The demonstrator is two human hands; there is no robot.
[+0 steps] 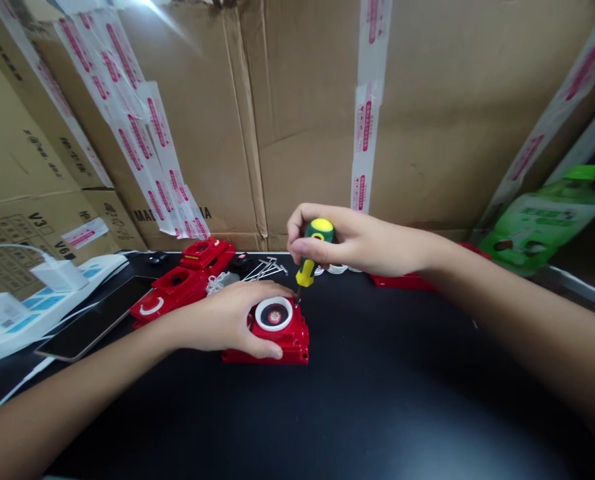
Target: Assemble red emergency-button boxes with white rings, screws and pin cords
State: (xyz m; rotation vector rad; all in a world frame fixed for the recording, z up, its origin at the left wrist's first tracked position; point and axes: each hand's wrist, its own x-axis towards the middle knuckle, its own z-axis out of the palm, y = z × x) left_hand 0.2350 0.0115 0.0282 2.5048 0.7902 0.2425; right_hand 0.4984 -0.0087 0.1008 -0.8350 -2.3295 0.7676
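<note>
The table [377, 393] gives free passage in front of the red case [294, 338]. Cardboard [302, 133] bars the back; the phone [97, 320] and power strip [40, 304] crowd the left.

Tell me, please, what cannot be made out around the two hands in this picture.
Head view: the upper left part of the red housing, covered by the left hand.
Head view: whether the tip of the screwdriver in the right hand meets a screw; too small and blurred.
Head view: part of the farther red piece, hidden by the right forearm.
</note>
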